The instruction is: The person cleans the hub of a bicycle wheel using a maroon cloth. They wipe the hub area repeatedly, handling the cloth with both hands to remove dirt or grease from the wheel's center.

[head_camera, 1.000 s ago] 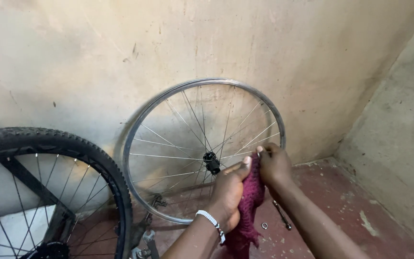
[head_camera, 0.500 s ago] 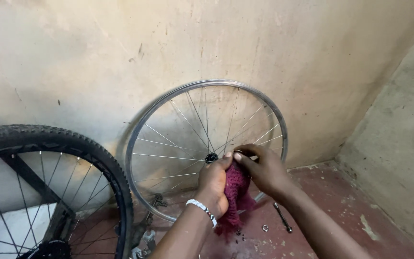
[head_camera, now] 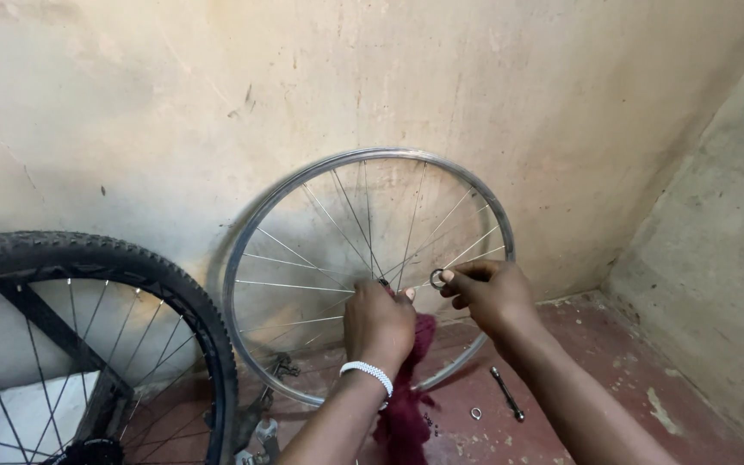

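Note:
A bare silver bicycle rim (head_camera: 243,258) with thin spokes leans against the wall. My left hand (head_camera: 378,325), with a white beaded bracelet on the wrist, grips a dark red rag (head_camera: 408,405) and presses it at the wheel's hub. My right hand (head_camera: 488,291) pinches a small dark metal ring (head_camera: 437,278) between thumb and finger, just right of the hub. The hub itself is mostly hidden behind my left hand.
A black tyred bicycle wheel (head_camera: 131,267) stands at the lower left. On the red floor lie a slim metal tool (head_camera: 506,393) and a small ring (head_camera: 475,413). Metal parts (head_camera: 269,405) sit by the rim's base. A concrete wall (head_camera: 716,284) closes the right side.
Both hands came together with the rag at the hub; now my right hand has pulled away to the right holding a small ring, while the left stays on the hub.

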